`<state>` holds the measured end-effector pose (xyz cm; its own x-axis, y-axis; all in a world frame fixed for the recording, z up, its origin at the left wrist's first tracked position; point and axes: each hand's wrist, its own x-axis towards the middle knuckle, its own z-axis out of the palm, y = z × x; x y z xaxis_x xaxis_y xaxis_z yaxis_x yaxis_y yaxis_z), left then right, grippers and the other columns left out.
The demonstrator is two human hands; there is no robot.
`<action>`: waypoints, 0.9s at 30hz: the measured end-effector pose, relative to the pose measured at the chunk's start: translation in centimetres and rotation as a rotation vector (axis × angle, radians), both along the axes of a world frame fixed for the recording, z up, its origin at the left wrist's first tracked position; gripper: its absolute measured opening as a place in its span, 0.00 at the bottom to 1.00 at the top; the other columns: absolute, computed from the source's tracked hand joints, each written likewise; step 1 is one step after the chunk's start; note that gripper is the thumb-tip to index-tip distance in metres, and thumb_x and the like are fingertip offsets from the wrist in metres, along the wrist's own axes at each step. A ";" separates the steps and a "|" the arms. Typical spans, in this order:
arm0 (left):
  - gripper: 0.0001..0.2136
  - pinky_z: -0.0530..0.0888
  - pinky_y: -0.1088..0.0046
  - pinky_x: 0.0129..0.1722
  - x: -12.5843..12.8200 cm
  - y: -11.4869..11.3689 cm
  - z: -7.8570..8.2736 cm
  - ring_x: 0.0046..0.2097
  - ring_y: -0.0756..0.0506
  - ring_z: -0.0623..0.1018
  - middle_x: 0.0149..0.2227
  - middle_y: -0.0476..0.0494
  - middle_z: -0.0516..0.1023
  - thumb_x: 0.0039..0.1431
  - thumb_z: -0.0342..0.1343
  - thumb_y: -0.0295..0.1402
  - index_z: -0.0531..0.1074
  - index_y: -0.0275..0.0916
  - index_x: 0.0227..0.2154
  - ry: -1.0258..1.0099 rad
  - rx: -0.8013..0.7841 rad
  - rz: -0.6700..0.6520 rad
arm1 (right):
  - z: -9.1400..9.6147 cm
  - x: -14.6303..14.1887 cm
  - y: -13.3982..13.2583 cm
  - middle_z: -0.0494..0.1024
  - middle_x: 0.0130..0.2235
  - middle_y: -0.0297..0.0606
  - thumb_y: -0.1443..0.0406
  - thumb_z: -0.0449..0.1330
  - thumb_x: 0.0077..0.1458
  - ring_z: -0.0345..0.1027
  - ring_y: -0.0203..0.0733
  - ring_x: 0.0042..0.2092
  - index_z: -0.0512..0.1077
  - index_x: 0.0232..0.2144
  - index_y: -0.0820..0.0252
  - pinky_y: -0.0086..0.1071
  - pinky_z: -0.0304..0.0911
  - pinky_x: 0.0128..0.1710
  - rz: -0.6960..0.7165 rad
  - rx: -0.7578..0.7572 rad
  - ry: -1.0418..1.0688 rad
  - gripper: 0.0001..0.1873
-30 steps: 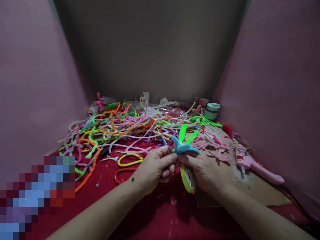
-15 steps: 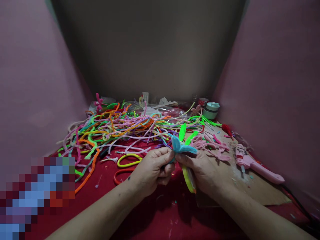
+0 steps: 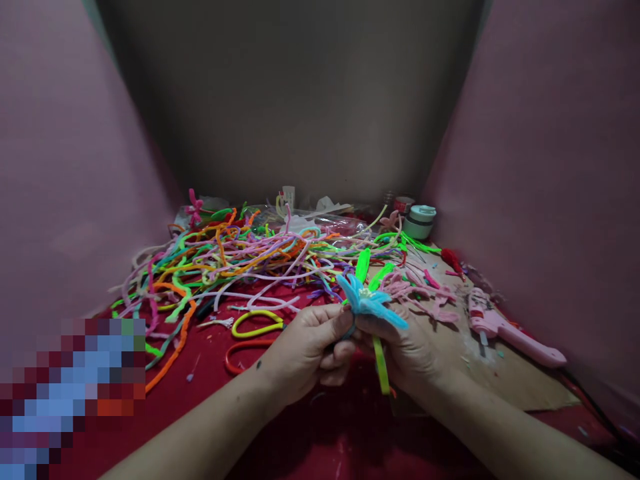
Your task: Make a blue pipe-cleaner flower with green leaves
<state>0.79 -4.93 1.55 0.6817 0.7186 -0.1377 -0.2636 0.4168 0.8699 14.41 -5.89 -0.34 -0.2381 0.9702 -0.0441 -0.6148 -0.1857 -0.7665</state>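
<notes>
Both hands meet at the middle of the red table [image 3: 210, 400]. My left hand [image 3: 305, 350] and my right hand [image 3: 407, 350] are closed round the base of a light blue pipe-cleaner flower [image 3: 369, 301], whose petals fan up and to the right above my fingers. A roll of yellow-green tape [image 3: 383, 365] hangs round the fingers of my right hand, seen edge-on. Two neon green pipe-cleaner leaves [image 3: 364, 265] stand just behind the flower.
A big heap of coloured pipe cleaners [image 3: 240, 260] covers the back left. Yellow-handled scissors [image 3: 255, 325] lie left of my hands. A pink glue gun [image 3: 505, 330] rests on cardboard [image 3: 505, 380] at the right. A small pale green jar [image 3: 419, 222] stands at the back.
The blue flower has been turned, so its petals now spread out towards me and to the right. The tape roll has swung edge-on. Both hands stay together.
</notes>
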 end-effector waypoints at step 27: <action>0.06 0.69 0.74 0.25 -0.2 -0.1 -1.6 0.26 0.49 0.73 0.25 0.45 0.72 0.57 0.46 0.21 0.66 0.33 0.35 0.898 1.772 0.661 | 0.1 -0.2 0.1 0.74 0.23 0.32 0.64 0.66 0.43 0.63 0.35 0.26 0.77 0.23 0.60 0.31 0.60 0.30 -0.203 0.125 -0.169 0.05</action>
